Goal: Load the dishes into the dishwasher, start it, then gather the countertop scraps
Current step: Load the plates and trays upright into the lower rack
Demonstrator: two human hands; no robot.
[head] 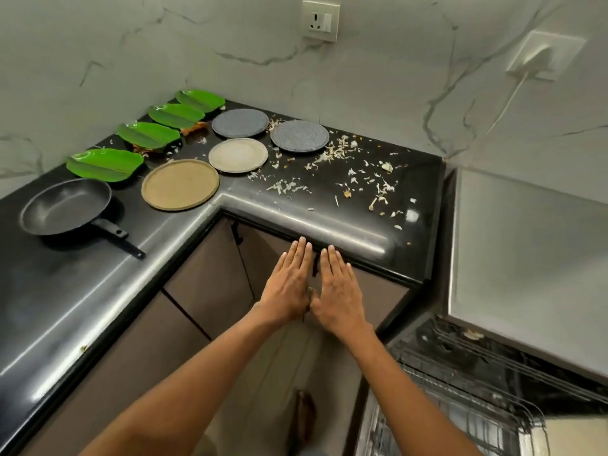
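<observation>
My left hand [289,284] and my right hand [339,291] hover flat side by side, palms down, in front of the black countertop [98,291] edge, holding nothing. On the counter lie a black frying pan [65,205], a brown round plate [180,184], a beige plate [238,155], two grey plates [240,123] [299,136] and several green leaf-shaped plates [105,164]. Pale vegetable scraps [362,172] are strewn over the right part of the counter. The dishwasher [477,390] stands open at the lower right, its wire rack showing.
Marble-look walls meet behind the corner counter, with a socket [320,20] and a plugged-in white cable [513,93]. Brown cabinet doors [210,284] sit below the counter. A grey appliance panel [526,258] rises beside the counter's right end.
</observation>
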